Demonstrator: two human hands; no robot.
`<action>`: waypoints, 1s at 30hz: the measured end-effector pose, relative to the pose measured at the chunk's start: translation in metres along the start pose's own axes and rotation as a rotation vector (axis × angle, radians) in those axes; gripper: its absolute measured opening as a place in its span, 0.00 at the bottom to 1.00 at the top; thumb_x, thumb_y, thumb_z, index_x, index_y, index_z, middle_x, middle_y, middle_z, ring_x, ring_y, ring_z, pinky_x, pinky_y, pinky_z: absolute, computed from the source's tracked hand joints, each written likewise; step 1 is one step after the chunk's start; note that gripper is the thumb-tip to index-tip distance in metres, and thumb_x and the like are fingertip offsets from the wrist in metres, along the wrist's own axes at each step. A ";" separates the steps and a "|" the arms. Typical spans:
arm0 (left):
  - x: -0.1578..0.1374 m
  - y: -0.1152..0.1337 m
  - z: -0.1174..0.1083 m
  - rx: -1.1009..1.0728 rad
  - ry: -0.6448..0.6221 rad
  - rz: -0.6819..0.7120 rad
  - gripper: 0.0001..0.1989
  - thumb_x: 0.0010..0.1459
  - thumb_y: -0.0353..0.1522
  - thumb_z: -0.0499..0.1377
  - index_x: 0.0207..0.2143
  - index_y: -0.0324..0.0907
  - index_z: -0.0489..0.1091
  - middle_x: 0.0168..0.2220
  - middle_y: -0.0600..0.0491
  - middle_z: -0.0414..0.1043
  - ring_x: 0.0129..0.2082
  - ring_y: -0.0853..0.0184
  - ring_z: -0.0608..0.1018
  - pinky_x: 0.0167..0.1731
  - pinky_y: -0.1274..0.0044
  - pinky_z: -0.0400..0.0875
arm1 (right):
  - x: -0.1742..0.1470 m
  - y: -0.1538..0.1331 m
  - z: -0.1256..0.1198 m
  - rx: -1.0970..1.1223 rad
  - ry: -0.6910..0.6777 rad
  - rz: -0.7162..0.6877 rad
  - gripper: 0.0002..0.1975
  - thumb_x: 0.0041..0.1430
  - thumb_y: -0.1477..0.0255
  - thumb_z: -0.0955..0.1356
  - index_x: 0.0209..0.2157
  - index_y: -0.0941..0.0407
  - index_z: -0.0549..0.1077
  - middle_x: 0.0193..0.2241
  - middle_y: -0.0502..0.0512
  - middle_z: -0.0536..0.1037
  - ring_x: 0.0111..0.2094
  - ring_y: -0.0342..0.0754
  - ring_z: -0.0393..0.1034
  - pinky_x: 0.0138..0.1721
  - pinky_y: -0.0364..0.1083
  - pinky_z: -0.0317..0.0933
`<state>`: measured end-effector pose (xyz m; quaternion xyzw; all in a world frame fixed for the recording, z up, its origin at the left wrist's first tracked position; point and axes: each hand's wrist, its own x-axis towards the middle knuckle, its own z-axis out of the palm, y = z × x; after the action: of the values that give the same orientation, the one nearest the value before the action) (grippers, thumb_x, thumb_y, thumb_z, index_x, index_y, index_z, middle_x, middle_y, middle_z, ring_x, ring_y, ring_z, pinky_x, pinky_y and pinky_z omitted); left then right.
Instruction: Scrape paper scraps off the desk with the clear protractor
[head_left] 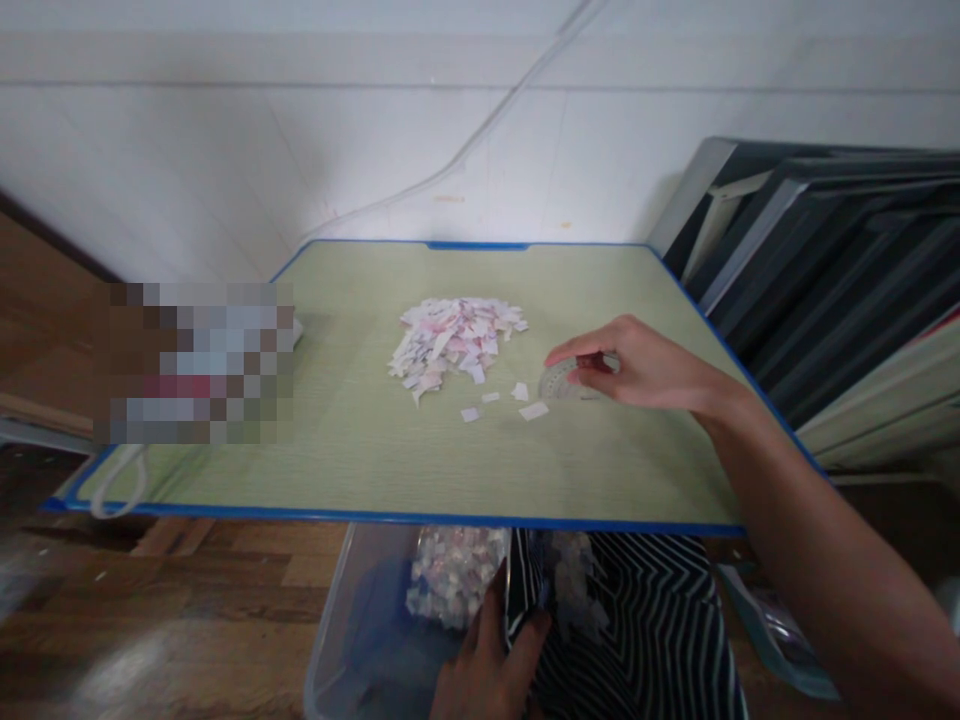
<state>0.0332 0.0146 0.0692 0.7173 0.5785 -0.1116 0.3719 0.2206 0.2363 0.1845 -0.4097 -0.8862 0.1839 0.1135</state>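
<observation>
My right hand (651,365) is closed on a clear half-round protractor (556,382), held low over the green tabletop (360,460). Several loose paper scraps (534,411) lie just left of it. Beyond those is a heap of torn white and pinkish paper pieces (454,340). Below the table's front edge, my left hand (491,655) grips the edge of a black-and-white striped cloth (645,620). More paper scraps (574,585) rest on that cloth. Beside the left hand stands a clear plastic bin (330,620), with a clear bag of small pale pieces (454,575) inside.
A blurred-out object (202,370) sits at the table's left side, with a white loop (120,485) hanging near the corner. Dark flat panels (840,240) lean at the right. A white wall (360,140) with a cable (487,120) stands behind.
</observation>
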 end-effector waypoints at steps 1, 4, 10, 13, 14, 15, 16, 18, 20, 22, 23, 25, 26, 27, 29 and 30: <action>0.000 0.001 -0.001 0.003 -0.007 -0.003 0.39 0.42 0.20 0.51 0.57 0.56 0.58 0.67 0.53 0.43 0.58 0.58 0.66 0.48 0.72 0.69 | 0.000 0.001 0.000 0.006 0.020 -0.001 0.17 0.51 0.74 0.64 0.41 0.60 0.78 0.17 0.50 0.68 0.18 0.38 0.55 0.24 0.41 0.49; 0.000 0.003 -0.004 0.014 -0.025 -0.010 0.39 0.43 0.19 0.50 0.57 0.56 0.58 0.67 0.51 0.43 0.58 0.57 0.65 0.48 0.71 0.69 | 0.001 0.001 0.001 0.071 0.052 -0.011 0.17 0.52 0.74 0.64 0.42 0.61 0.78 0.20 0.51 0.70 0.20 0.39 0.55 0.25 0.41 0.51; 0.000 0.003 -0.004 0.013 -0.022 -0.015 0.39 0.42 0.19 0.51 0.57 0.57 0.58 0.67 0.54 0.43 0.58 0.58 0.65 0.49 0.72 0.69 | -0.001 0.003 -0.001 0.158 -0.142 0.003 0.17 0.52 0.74 0.64 0.42 0.61 0.77 0.21 0.50 0.71 0.21 0.39 0.57 0.24 0.40 0.52; 0.000 0.003 -0.004 0.011 -0.010 0.001 0.39 0.43 0.19 0.51 0.57 0.56 0.58 0.67 0.53 0.42 0.59 0.58 0.64 0.49 0.72 0.69 | -0.003 0.004 -0.005 0.237 -0.394 -0.029 0.15 0.53 0.72 0.66 0.42 0.61 0.77 0.22 0.51 0.73 0.22 0.39 0.60 0.23 0.39 0.53; 0.000 0.003 -0.004 0.010 -0.013 0.001 0.39 0.42 0.19 0.51 0.57 0.56 0.58 0.67 0.53 0.42 0.59 0.58 0.64 0.48 0.73 0.69 | -0.004 0.003 -0.006 0.260 -0.503 -0.040 0.15 0.53 0.71 0.66 0.42 0.61 0.78 0.22 0.51 0.74 0.22 0.39 0.61 0.23 0.39 0.53; 0.000 0.003 -0.004 0.009 -0.020 -0.002 0.39 0.42 0.19 0.52 0.57 0.56 0.58 0.67 0.53 0.42 0.59 0.58 0.64 0.48 0.73 0.69 | -0.005 0.002 -0.006 0.280 -0.607 -0.046 0.15 0.53 0.71 0.67 0.41 0.61 0.78 0.22 0.52 0.74 0.22 0.39 0.61 0.22 0.38 0.54; 0.000 0.003 -0.005 0.008 -0.026 -0.005 0.39 0.42 0.20 0.52 0.57 0.56 0.58 0.67 0.53 0.42 0.59 0.57 0.64 0.48 0.72 0.69 | -0.006 0.001 -0.007 0.297 -0.689 -0.050 0.15 0.53 0.71 0.67 0.42 0.62 0.78 0.22 0.52 0.75 0.22 0.39 0.62 0.22 0.38 0.54; -0.001 0.003 -0.005 0.003 -0.032 -0.011 0.39 0.42 0.20 0.52 0.57 0.56 0.58 0.67 0.53 0.42 0.58 0.57 0.65 0.49 0.71 0.69 | -0.007 -0.001 -0.009 0.328 -0.776 -0.063 0.15 0.53 0.72 0.67 0.41 0.62 0.77 0.23 0.53 0.76 0.22 0.39 0.62 0.22 0.38 0.54; -0.001 0.003 -0.005 -0.004 -0.022 -0.013 0.39 0.42 0.20 0.51 0.57 0.56 0.58 0.67 0.53 0.43 0.59 0.58 0.65 0.50 0.71 0.68 | -0.009 -0.003 -0.011 0.355 -0.823 -0.093 0.14 0.53 0.72 0.67 0.41 0.62 0.78 0.24 0.54 0.77 0.22 0.39 0.63 0.23 0.38 0.56; -0.002 0.002 -0.005 -0.006 -0.012 -0.008 0.39 0.41 0.19 0.51 0.57 0.55 0.58 0.67 0.53 0.43 0.59 0.59 0.64 0.50 0.72 0.67 | -0.010 -0.003 -0.013 0.369 -0.858 -0.129 0.13 0.53 0.72 0.68 0.40 0.62 0.78 0.24 0.54 0.77 0.23 0.39 0.64 0.24 0.38 0.57; -0.002 0.002 -0.005 -0.005 -0.010 -0.004 0.39 0.42 0.19 0.51 0.57 0.55 0.58 0.67 0.53 0.43 0.59 0.59 0.64 0.50 0.72 0.67 | -0.010 -0.003 -0.014 0.375 -0.846 -0.143 0.13 0.53 0.72 0.68 0.40 0.61 0.78 0.24 0.54 0.77 0.23 0.39 0.64 0.24 0.38 0.57; -0.002 0.002 -0.004 -0.009 -0.007 0.006 0.38 0.43 0.19 0.51 0.57 0.55 0.58 0.66 0.52 0.43 0.58 0.58 0.65 0.50 0.72 0.68 | -0.009 -0.002 -0.014 0.380 -0.695 -0.145 0.14 0.53 0.71 0.68 0.40 0.60 0.78 0.22 0.52 0.76 0.23 0.39 0.64 0.25 0.39 0.57; -0.002 0.002 -0.004 -0.011 -0.002 0.009 0.38 0.44 0.20 0.51 0.57 0.54 0.58 0.66 0.51 0.44 0.58 0.58 0.65 0.50 0.72 0.68 | -0.007 -0.001 -0.013 0.382 -0.559 -0.126 0.14 0.53 0.70 0.68 0.41 0.60 0.77 0.22 0.51 0.75 0.23 0.39 0.64 0.25 0.39 0.57; -0.002 0.001 -0.004 -0.011 0.003 0.012 0.37 0.44 0.20 0.51 0.57 0.55 0.58 0.66 0.51 0.44 0.58 0.57 0.65 0.50 0.71 0.68 | -0.005 0.001 -0.011 0.387 -0.410 -0.094 0.15 0.53 0.70 0.68 0.42 0.60 0.77 0.21 0.50 0.74 0.23 0.39 0.63 0.26 0.40 0.56; -0.002 0.001 -0.002 -0.008 0.007 0.013 0.38 0.45 0.20 0.51 0.58 0.55 0.58 0.66 0.52 0.44 0.58 0.58 0.65 0.50 0.71 0.68 | 0.001 0.005 -0.005 0.400 -0.152 -0.010 0.18 0.53 0.69 0.67 0.45 0.60 0.75 0.19 0.49 0.72 0.22 0.39 0.63 0.25 0.40 0.56; -0.002 0.000 -0.002 -0.004 0.009 0.013 0.38 0.44 0.20 0.51 0.58 0.56 0.57 0.66 0.52 0.44 0.59 0.58 0.65 0.50 0.71 0.68 | 0.003 0.007 -0.002 0.410 -0.069 0.027 0.19 0.53 0.69 0.67 0.46 0.61 0.75 0.19 0.49 0.71 0.22 0.39 0.63 0.25 0.40 0.56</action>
<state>0.0324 0.0141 0.0716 0.7209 0.5757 -0.1047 0.3714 0.2238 0.2432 0.1834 -0.3834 -0.8281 0.3758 0.1613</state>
